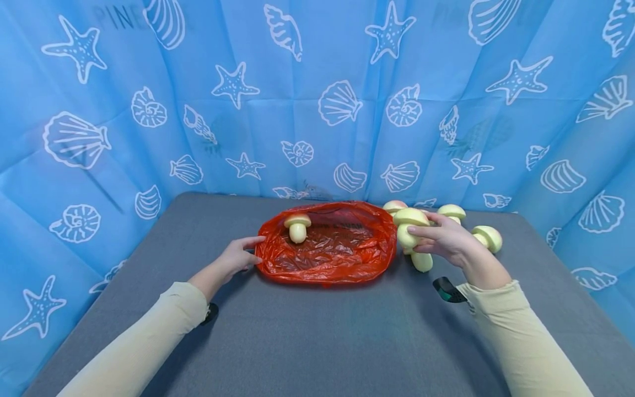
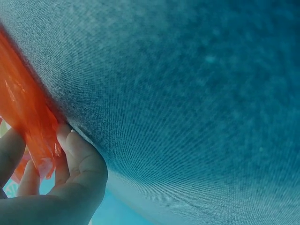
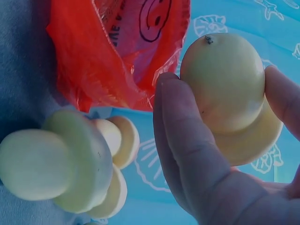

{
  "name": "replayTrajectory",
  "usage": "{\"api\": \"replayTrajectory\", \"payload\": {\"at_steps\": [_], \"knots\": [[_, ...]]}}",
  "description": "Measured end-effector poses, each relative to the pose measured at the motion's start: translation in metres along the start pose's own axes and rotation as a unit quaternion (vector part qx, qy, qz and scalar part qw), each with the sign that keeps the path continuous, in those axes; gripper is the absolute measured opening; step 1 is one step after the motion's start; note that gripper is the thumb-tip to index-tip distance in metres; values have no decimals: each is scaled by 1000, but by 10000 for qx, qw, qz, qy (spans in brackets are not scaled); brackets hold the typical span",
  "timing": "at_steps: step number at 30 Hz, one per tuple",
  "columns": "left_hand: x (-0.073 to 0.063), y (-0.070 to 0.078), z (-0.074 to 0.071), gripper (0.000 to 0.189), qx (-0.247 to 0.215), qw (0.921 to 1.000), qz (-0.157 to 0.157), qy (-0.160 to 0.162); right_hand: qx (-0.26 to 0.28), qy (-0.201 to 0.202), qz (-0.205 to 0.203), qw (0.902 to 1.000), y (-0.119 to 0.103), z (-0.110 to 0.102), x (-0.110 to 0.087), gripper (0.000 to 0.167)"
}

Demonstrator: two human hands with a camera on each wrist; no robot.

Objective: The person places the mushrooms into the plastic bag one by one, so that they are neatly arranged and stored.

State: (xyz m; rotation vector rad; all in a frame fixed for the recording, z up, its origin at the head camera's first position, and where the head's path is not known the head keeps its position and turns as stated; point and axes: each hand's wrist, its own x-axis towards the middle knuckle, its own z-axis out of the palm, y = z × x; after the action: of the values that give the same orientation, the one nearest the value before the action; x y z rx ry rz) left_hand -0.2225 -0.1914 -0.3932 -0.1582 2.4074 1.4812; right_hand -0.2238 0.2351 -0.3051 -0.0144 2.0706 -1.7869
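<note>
A red plastic bag (image 1: 324, 278) lies with its mouth spread wide on the table, one pale mushroom (image 1: 298, 230) inside near its left end. My left hand (image 1: 233, 255) pinches the bag's left edge; in the left wrist view, thumb and fingers close around the crinkled red plastic (image 2: 40, 136). Just past the bag's right end, my right hand (image 1: 448, 241) holds another pale, round-capped mushroom (image 1: 409, 217) above the table. From the right wrist, this mushroom (image 3: 225, 82) shows its rounded stem end between thumb and fingers.
Several more mushrooms lie right of the bag, including one below the held one (image 1: 422, 262), one at the back (image 1: 452, 211) and one by my right wrist (image 1: 490, 238). Grey cloth covers the table (image 1: 317, 336). A blue shell-print curtain (image 1: 317, 132) hangs behind it.
</note>
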Motion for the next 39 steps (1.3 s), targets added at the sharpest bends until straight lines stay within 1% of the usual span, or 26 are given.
{"api": "replayTrajectory", "payload": {"at_steps": [4,12,18,24,29,34,39], "knots": [[0,0,0,61,-14,10000,-30,15,84,-39,4,10000,-2,5,2,76],[0,2,-1,60,-4,10000,-48,8,196,-48,10,9998,-2,13,9,58],[-1,2,-1,60,-9,10000,-70,25,296,-112,19,9995,-3,20,16,64],[-1,2,0,60,-26,10000,-61,37,266,-240,-5,9994,-3,24,20,63],[0,1,0,60,-18,10000,-31,45,417,-285,70,9987,-4,28,23,69],[0,1,0,60,-2,10000,-41,29,403,-414,97,9983,-3,34,29,67],[0,2,-1,60,-15,10000,-85,21,332,-324,157,9988,-2,38,36,66]]}}
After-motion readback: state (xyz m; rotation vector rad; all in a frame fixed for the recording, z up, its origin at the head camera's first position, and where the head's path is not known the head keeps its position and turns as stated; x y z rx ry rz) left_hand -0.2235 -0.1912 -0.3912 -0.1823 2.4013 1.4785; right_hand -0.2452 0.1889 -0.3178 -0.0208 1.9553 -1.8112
